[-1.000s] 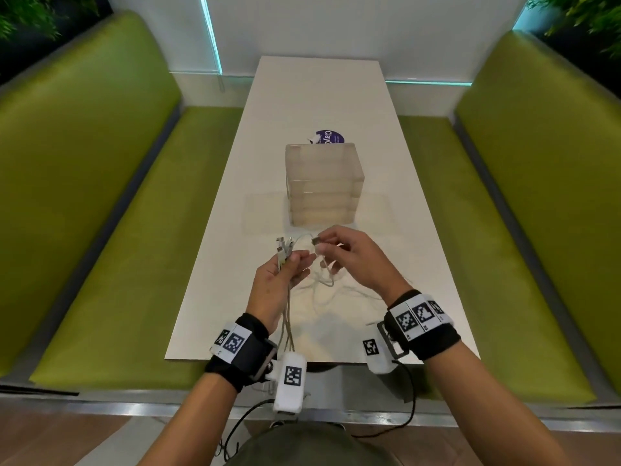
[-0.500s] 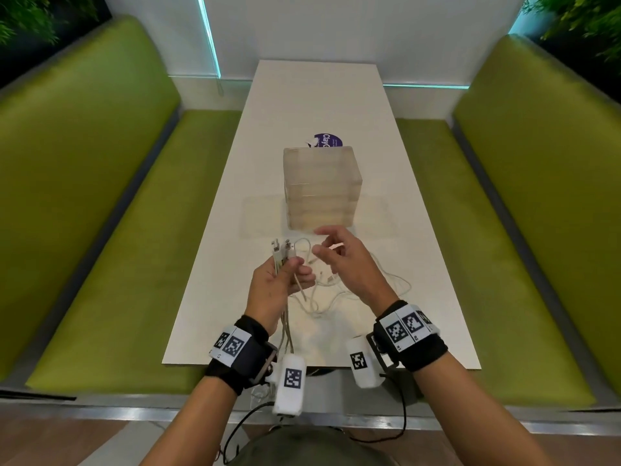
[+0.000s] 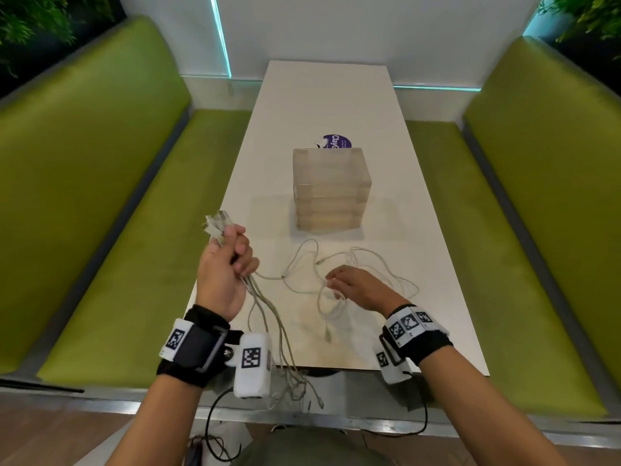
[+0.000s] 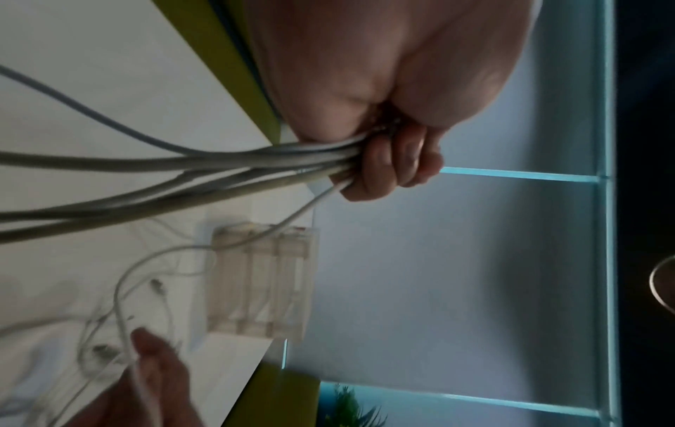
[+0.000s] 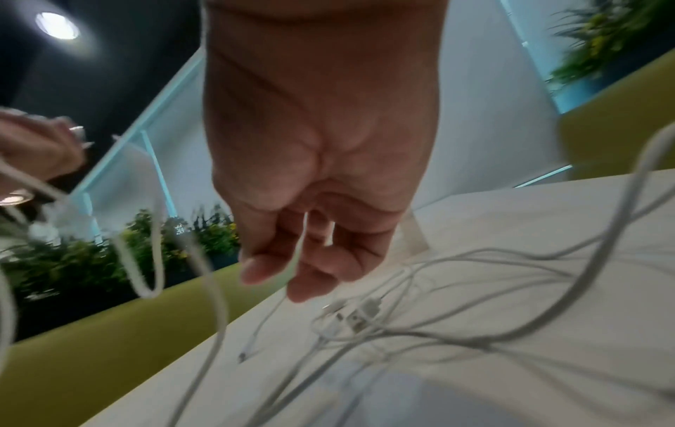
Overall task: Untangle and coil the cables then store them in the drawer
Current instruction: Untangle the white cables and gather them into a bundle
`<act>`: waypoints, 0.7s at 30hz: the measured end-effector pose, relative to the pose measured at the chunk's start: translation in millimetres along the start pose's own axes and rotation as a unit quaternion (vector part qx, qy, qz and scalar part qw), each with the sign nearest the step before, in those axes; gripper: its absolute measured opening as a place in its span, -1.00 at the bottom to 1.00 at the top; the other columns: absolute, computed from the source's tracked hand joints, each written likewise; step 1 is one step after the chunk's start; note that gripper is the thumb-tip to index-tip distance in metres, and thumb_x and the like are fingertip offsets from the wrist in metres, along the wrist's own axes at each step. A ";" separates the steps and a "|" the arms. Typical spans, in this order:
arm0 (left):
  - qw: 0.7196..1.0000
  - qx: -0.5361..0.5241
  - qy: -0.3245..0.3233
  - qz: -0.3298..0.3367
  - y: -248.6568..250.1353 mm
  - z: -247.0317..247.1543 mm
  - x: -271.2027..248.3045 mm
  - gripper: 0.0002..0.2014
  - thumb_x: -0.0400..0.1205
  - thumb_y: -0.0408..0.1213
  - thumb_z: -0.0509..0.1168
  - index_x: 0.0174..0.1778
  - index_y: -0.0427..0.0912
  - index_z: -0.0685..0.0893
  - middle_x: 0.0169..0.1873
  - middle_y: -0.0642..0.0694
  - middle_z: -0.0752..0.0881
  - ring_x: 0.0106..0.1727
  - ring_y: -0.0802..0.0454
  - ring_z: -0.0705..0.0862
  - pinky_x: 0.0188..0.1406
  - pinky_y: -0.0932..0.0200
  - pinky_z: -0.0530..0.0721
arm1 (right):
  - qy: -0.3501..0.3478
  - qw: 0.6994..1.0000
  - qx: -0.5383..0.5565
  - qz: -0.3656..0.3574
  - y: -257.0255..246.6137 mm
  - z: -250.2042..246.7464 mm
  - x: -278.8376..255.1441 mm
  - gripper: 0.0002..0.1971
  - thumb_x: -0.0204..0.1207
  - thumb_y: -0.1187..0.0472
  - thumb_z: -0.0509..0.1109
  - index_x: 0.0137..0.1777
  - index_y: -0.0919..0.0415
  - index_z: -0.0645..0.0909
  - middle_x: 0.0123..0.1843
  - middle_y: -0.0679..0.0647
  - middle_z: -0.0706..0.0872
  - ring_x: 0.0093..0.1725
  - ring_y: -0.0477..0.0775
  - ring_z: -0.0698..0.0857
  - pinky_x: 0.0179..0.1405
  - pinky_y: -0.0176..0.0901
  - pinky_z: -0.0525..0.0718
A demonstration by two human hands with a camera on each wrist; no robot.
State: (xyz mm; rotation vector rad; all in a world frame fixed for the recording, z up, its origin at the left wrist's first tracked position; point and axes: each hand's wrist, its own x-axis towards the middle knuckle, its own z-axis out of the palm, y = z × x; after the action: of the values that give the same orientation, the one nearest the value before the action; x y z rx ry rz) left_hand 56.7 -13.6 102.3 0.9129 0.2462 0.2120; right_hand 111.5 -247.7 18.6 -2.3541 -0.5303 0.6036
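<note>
Left hand (image 3: 224, 270) lifted aside gripping bundled cables (image 3: 268, 317), right hand (image 3: 359, 288) lowered, pinching 1 strand

One drawer unit (image 3: 332, 188) at 12 o'clock, three drawers stacked. One table (image 3: 322, 102). Two benches, one (image 3: 100, 203) at 9, one (image 3: 524, 203) at 3. One sticker (image 3: 337, 141). Cables (image 3: 353, 264): several, tangled, count unclear.

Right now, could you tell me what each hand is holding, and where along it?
Left hand grips the bundle of cables just below their plugs. Right hand pinches one thin white cable mid-length.
</note>
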 end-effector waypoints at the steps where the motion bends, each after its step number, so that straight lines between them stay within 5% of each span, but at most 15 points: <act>1: 1.000 -0.004 0.012 0.011 5.4 -3.6 2.9 -0.76 0.78 -0.21 0.04 -0.15 -0.18 0.49 -0.55 0.09 0.44 -0.63 0.23 0.22 -0.64 0.35 0.19 | 0.013 1.000 0.016 0.000 -0.4 -4.3 -3.4 -0.69 0.68 0.08 0.21 -0.12 0.27 0.67 -0.02 0.03 0.71 -0.07 0.05 0.69 -0.09 -0.19 0.51; 4: 0.999 -0.017 0.032 0.011 9.5 -7.6 7.0 -0.76 0.78 -0.19 0.04 -0.14 -0.17 0.50 -0.54 0.09 0.42 -0.62 0.22 0.22 -0.64 0.34 0.19 | 0.030 0.990 0.137 -0.008 -14.8 -6.9 -10.5 -0.83 0.55 0.02 0.40 0.01 0.09 0.58 0.16 -0.14 0.71 -0.02 -0.10 0.69 0.00 -0.18 0.60; 9: 0.999 -0.021 0.002 -0.033 -8.4 8.1 0.4 -0.76 0.77 -0.18 0.06 -0.14 -0.19 0.50 -0.54 0.08 0.42 -0.64 0.23 0.22 -0.67 0.35 0.19 | 0.020 0.979 0.169 -0.107 -66.5 2.9 -2.4 -0.47 0.56 0.11 0.42 0.48 -0.19 0.34 0.52 -0.14 0.43 0.36 -0.12 0.51 0.22 -0.33 0.52; 12: 0.998 -0.029 -0.019 -0.051 -13.7 15.6 -4.8 -0.76 0.76 -0.19 0.07 -0.14 -0.20 0.53 -0.55 0.06 0.42 -0.65 0.24 0.23 -0.68 0.35 0.19 | -0.021 0.978 0.126 -0.167 -76.9 11.3 7.9 -0.59 0.56 0.17 0.43 0.39 -0.03 0.51 0.64 -0.02 0.31 0.51 -0.15 0.35 0.39 -0.34 0.33; 15: 0.999 -0.029 -0.023 -0.035 -5.8 13.9 -5.6 -0.75 0.76 -0.20 0.06 -0.15 -0.20 0.52 -0.55 0.07 0.41 -0.66 0.24 0.22 -0.68 0.36 0.19 | -0.034 0.982 0.046 -0.182 -69.0 13.5 9.9 -0.89 0.56 0.19 0.42 -0.02 0.22 0.66 0.39 0.11 0.62 0.35 -0.08 0.52 0.27 -0.45 0.34; 18: 1.000 -0.031 -0.004 0.003 10.0 1.7 -0.5 -0.75 0.78 -0.21 0.03 -0.15 -0.18 0.51 -0.55 0.09 0.41 -0.65 0.25 0.22 -0.68 0.37 0.18 | -0.071 0.993 0.024 -0.095 -51.9 4.3 -1.4 -0.87 0.61 0.13 0.33 -0.04 0.18 0.63 0.02 0.07 0.77 0.07 0.07 0.68 0.11 -0.08 0.61; 21: 0.999 -0.031 0.011 0.020 16.6 -11.3 4.4 -0.75 0.78 -0.21 0.04 -0.15 -0.18 0.52 -0.54 0.09 0.42 -0.64 0.24 0.23 -0.67 0.36 0.20 | -0.116 0.988 0.072 -0.066 -42.7 -4.6 -18.9 -0.94 0.60 0.14 0.34 -0.10 0.05 0.61 -0.16 -0.05 0.77 -0.12 -0.09 0.70 0.00 -0.12 0.64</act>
State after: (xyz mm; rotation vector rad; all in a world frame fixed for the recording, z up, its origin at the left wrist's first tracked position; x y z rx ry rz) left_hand 56.2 6.0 108.4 0.8549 0.2405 0.2644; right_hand 89.5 -229.1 55.6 -2.1072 -0.7167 0.8314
